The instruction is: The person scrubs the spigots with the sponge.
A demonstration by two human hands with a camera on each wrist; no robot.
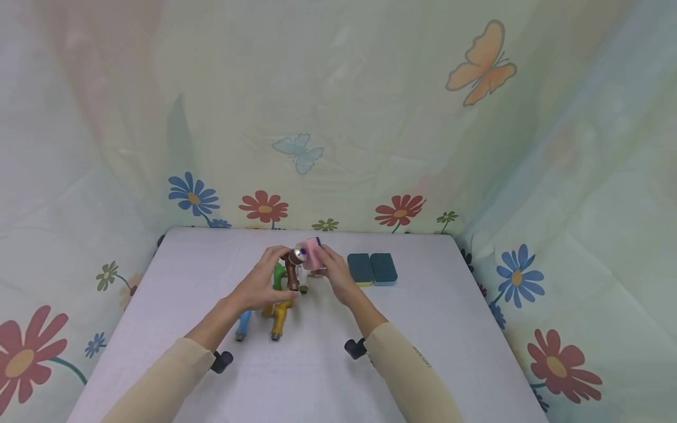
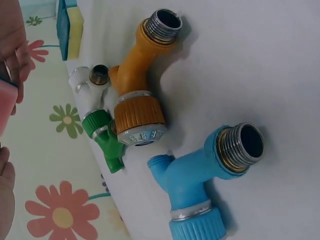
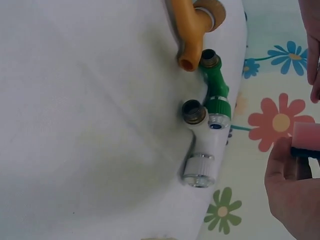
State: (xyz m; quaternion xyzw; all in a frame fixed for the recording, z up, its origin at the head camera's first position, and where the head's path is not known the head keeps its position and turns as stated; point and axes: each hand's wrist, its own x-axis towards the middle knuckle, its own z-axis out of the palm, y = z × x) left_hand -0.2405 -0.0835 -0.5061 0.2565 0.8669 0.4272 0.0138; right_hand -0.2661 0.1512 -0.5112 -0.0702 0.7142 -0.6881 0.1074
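Observation:
My left hand (image 1: 256, 286) holds a brown tap (image 1: 292, 275) above the table, its round knob end up and its threaded end down. The right hand (image 1: 339, 277) grips a pink sponge (image 1: 314, 255) with a dark scouring side, right at the tap's knob. In the right wrist view the fingers curl round that sponge (image 3: 306, 135). Below the hands lie more taps: an orange one (image 2: 137, 75), a blue one (image 2: 192, 175), a green one (image 3: 216, 87) and a white one (image 3: 200, 150). The brown tap is out of sight in both wrist views.
Two sponges with dark green tops (image 1: 361, 268) lie side by side on the white table (image 1: 423, 329), right of the hands. A flower-printed curtain (image 1: 338, 117) rises behind the table and on both sides. Black wrist devices (image 1: 222, 361) stick out by the sleeves.

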